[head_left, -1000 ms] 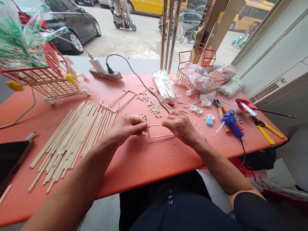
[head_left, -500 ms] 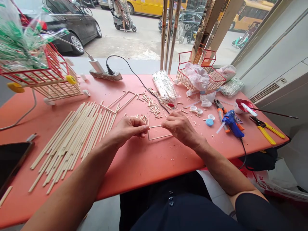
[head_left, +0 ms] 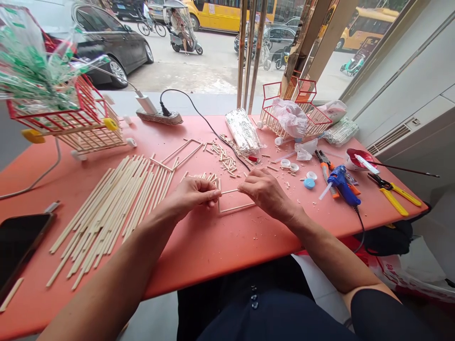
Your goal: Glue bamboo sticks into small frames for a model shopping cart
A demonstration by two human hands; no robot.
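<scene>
A thin wooden stick spans the gap between my two hands, lying nearly level. My left hand is closed, its thumb and forefinger pinching the left end. At the other end my right hand is closed too, fingertips down on the stick and partly hiding it. Just beneath, a small frame of wooden sticks lies on the pink table; my right hand covers its right part. Short cut stick pieces are scattered behind my hands. Left of them lies a pile of long sticks.
Another stick frame lies behind the pile. Stick-built carts stand at the back left and back right. On the right are a blue glue gun, orange-handled pliers and a yellow-handled tool. A black cord crosses the table.
The view has tipped slightly, so the table things sit a little lower in the picture. Both hands keep their grip on the stick and have hardly moved.
</scene>
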